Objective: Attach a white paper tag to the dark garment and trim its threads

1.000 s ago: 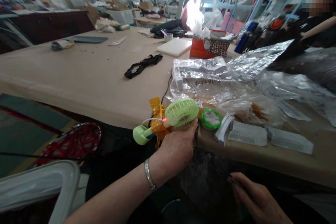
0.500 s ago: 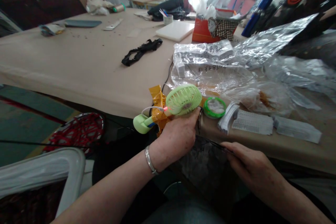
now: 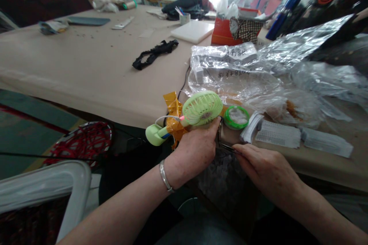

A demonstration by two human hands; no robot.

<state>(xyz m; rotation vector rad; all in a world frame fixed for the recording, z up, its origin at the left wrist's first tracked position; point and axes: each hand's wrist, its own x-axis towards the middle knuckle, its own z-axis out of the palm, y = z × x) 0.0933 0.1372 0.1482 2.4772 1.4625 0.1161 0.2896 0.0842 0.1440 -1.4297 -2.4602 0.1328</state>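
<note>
My left hand (image 3: 195,150) is closed at the table's front edge, just below a small light-green fan (image 3: 202,108) that is taped with yellow tape (image 3: 173,118) to the edge. Its fingers pinch something small and dark near the fan's base. My right hand (image 3: 266,169) is closed on a thin dark tool (image 3: 228,147) whose tip points left toward my left fingers. Dark sheer fabric (image 3: 227,183) hangs in my lap beneath both hands.
A green tape roll (image 3: 236,117) and white label strips (image 3: 277,134) lie right of the fan. Crinkled clear plastic bags (image 3: 244,80) cover the table's right side. A black fabric strip (image 3: 155,53), a white board (image 3: 193,30) and a red box (image 3: 222,32) lie farther back. A red-patterned basket (image 3: 83,143) stands on the floor at the left.
My right hand has risen from the lower right and moved left, bringing the thin dark tool up to my left fingers. My left hand has stayed by the fan.
</note>
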